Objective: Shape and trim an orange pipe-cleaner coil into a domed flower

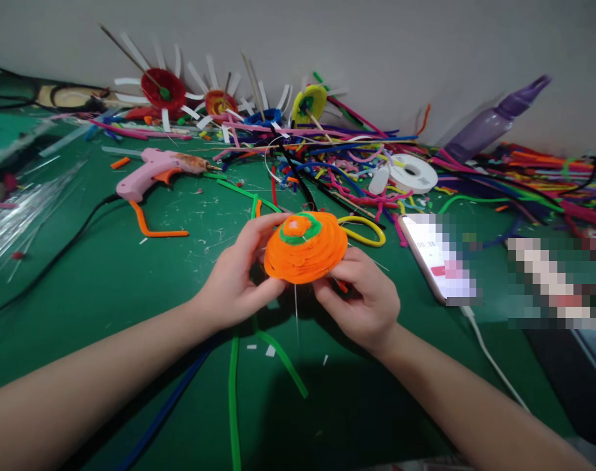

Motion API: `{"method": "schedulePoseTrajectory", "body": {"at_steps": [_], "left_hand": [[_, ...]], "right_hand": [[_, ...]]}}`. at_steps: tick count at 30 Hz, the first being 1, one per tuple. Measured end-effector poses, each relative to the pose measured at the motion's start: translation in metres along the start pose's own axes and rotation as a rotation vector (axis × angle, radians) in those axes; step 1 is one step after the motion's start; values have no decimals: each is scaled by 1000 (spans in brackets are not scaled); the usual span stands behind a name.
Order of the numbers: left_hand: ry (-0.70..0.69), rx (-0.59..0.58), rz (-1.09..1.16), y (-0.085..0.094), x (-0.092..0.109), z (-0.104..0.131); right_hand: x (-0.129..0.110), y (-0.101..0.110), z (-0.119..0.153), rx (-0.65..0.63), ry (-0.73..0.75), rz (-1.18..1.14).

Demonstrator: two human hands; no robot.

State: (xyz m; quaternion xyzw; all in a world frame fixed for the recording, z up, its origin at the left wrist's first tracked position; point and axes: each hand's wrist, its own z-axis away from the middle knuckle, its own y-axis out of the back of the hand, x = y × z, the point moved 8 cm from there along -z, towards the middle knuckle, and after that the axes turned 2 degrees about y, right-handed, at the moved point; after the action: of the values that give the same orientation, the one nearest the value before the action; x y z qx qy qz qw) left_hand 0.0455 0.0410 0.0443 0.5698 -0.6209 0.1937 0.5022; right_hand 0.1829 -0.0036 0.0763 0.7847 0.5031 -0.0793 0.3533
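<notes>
We held the orange pipe-cleaner dome (310, 258) at opposite sides, left hand (239, 268) and right hand (364, 297) both clamped on it; light, even pressure seemed best.

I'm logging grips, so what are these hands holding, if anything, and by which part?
An orange dome with a green ring, by its rim: the left hand at its left edge, the right hand at its right.

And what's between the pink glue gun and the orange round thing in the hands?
In the head view, green fuzzy sticks, a short orange piece and fingers of the left hand, which touch the orange round thing.
</notes>
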Motion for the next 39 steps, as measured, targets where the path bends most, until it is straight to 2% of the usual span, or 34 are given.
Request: {"method": "schedulePoseTrajectory", "body": {"at_steps": [8, 12, 18, 29, 39], "left_hand": [[13, -84, 76, -7, 0, 1], [66, -110, 120, -9, -4, 2], [109, -116, 134, -10, -7, 3], [32, -105, -2, -7, -3, 2], [66, -113, 27, -9, -3, 2]], "right_hand": [[-5, 7, 1, 61, 36, 6], [-3, 4, -1, 36, -2, -17], [-3, 5, 0, 25, -31, -14], [-2, 0, -2, -23, -78, 15], [1, -4, 0, -87, -113, -49]]}}
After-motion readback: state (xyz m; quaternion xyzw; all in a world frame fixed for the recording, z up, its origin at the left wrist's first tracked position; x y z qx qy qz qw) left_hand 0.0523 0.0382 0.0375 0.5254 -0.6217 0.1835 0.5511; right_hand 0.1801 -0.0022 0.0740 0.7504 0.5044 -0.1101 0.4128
